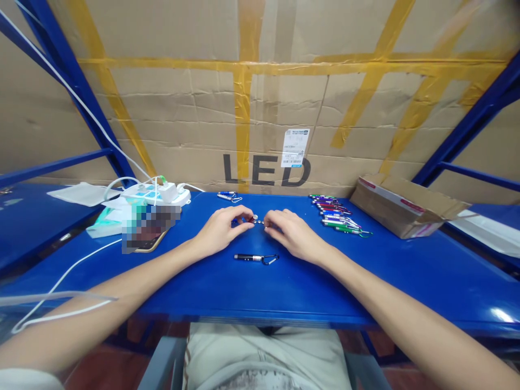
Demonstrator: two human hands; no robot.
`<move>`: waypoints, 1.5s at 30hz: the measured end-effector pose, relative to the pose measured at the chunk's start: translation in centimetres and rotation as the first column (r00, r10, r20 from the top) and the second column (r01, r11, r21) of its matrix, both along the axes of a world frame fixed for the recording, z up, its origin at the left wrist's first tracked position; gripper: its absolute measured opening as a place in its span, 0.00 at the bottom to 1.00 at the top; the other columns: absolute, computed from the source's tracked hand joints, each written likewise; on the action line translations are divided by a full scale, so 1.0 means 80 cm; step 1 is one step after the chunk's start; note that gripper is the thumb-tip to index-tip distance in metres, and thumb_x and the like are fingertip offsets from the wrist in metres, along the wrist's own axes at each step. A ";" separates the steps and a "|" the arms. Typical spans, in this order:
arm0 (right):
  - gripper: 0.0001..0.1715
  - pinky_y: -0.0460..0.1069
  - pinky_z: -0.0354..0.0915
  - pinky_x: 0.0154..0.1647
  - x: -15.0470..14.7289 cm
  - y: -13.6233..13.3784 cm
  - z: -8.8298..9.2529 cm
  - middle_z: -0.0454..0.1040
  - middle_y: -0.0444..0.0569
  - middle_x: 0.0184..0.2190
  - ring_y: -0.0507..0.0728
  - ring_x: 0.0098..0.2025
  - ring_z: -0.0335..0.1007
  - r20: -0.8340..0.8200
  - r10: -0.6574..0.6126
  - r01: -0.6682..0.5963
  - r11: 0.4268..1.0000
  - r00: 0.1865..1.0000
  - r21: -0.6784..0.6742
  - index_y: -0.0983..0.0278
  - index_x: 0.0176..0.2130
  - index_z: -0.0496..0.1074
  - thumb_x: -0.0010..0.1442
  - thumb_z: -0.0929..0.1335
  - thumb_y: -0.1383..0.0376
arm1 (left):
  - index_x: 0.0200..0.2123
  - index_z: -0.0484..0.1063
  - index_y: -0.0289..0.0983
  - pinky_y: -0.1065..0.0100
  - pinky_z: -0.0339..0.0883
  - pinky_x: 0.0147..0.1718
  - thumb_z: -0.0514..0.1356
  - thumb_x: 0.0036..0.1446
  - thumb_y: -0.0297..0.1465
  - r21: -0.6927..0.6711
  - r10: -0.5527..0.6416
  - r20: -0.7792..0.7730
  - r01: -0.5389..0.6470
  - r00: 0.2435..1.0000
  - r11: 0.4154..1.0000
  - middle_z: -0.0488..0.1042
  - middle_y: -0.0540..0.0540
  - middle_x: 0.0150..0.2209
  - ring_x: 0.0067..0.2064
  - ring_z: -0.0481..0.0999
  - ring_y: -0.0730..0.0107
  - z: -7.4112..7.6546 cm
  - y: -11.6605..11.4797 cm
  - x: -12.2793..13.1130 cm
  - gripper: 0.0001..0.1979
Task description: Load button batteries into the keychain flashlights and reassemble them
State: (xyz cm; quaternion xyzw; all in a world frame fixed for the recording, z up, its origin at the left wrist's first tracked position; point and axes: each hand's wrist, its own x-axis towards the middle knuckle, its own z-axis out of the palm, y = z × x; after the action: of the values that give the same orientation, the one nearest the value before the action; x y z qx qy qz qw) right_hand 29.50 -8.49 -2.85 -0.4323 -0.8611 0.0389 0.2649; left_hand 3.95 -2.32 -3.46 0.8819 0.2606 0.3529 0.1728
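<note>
My left hand [225, 227] is closed around a small penlight, mostly hidden by the fingers; a bit of red and its round silver end [255, 218] show at the fingertips. Opposite it, my right hand [290, 233] has thumb and fingers pinched together, and whatever lies in them is too small to make out. Between the two hands sit tiny shiny silver pieces [260, 221], perhaps button cells. Nearer to me, a black penlight with a carabiner clip [249, 258] lies crosswise on the blue table [252, 292], touched by neither hand.
Several coloured penlights [335, 214] lie in a row at right, beside an open cardboard box [400, 208]. Two more penlights [228, 196] lie at the back. A phone [152, 233], a power strip [162, 192] and white cables occupy the left. A large carton [195, 119] stands behind.
</note>
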 end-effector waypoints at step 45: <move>0.17 0.53 0.65 0.40 -0.017 -0.013 0.005 0.79 0.48 0.35 0.58 0.38 0.71 -0.399 0.110 -0.050 0.986 0.911 0.157 0.60 0.39 0.78 0.72 0.73 0.50 | 0.48 0.82 0.40 0.66 0.73 0.48 0.66 0.71 0.38 -0.067 -0.102 0.068 0.107 0.992 0.992 0.85 0.47 0.46 0.44 0.83 0.64 0.007 -0.021 0.012 0.10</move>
State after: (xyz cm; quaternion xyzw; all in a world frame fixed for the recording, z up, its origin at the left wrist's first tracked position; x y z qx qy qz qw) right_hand 28.15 -9.53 -2.45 -0.3590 -0.8048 0.0767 0.4663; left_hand 4.91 -4.02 -2.91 0.8758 0.2207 0.3621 0.2304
